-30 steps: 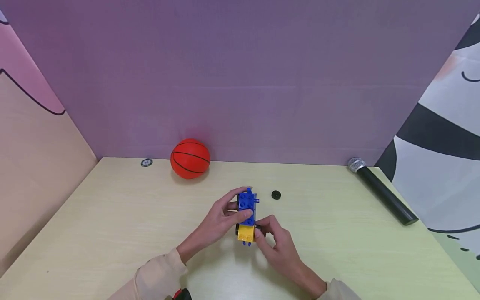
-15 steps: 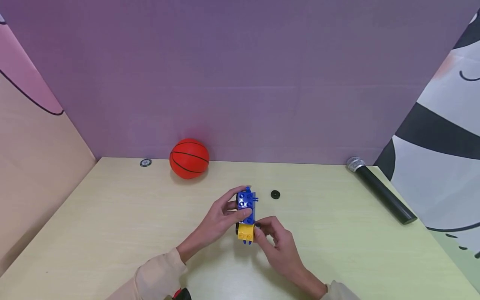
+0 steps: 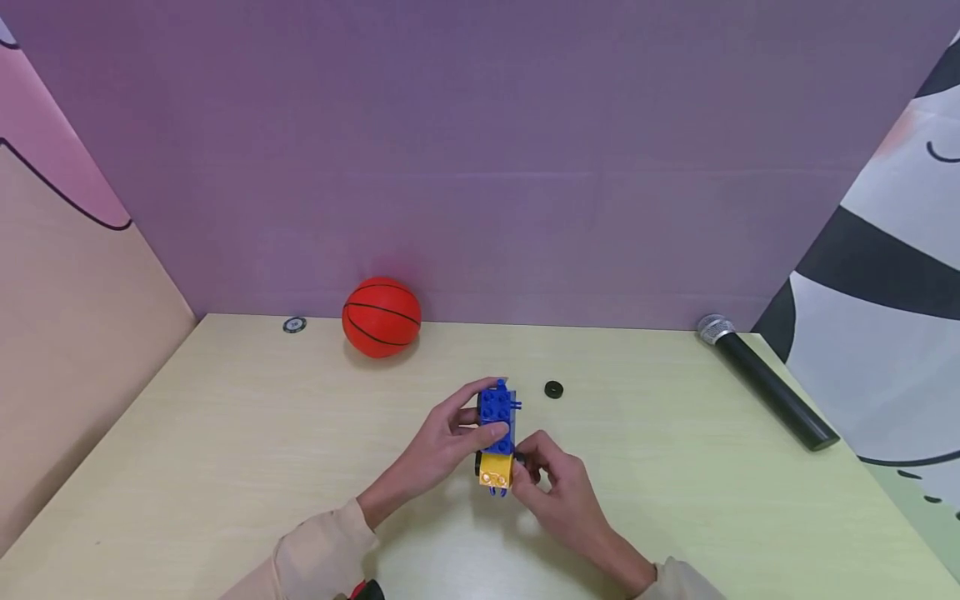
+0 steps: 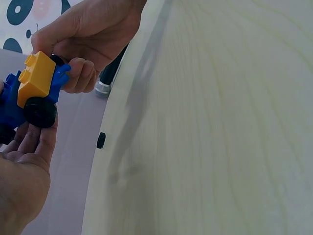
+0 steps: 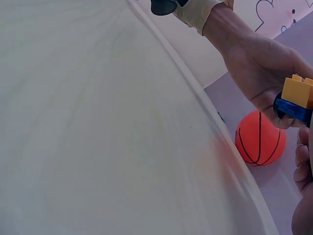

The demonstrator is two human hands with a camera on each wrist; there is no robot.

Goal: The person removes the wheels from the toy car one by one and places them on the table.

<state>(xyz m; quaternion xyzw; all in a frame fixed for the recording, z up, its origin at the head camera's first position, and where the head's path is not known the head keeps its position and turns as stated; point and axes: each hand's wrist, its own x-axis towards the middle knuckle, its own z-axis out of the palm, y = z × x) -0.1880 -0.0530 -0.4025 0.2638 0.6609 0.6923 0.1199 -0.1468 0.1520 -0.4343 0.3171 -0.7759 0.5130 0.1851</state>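
Note:
A small toy car (image 3: 496, 407) of blue and yellow blocks is held over the table in the head view. My left hand (image 3: 442, 440) grips its blue body from the left, thumb on top and fingers beneath. At the near end sits the yellow block (image 3: 496, 472), also plain in the left wrist view, where a black wheel (image 4: 40, 112) is fitted below it. My right hand (image 3: 561, 492) pinches a dark wheel (image 3: 520, 457) against the car's right side, mostly covered by the fingers. Blue pegs (image 3: 517, 406) stick out at the far right side, with no wheel there.
A loose black wheel (image 3: 553, 389) lies beyond the hands. Along the back are a red ball (image 3: 381, 317) and a round chip (image 3: 295, 325); a microphone (image 3: 772, 387) lies at the right. A red and black object (image 3: 369, 591) shows at the bottom edge by the left sleeve.
Both hands keep the same hold on the toy car and wheel. The car has shifted very slightly nearer and to the right; the whole view sways a little too.

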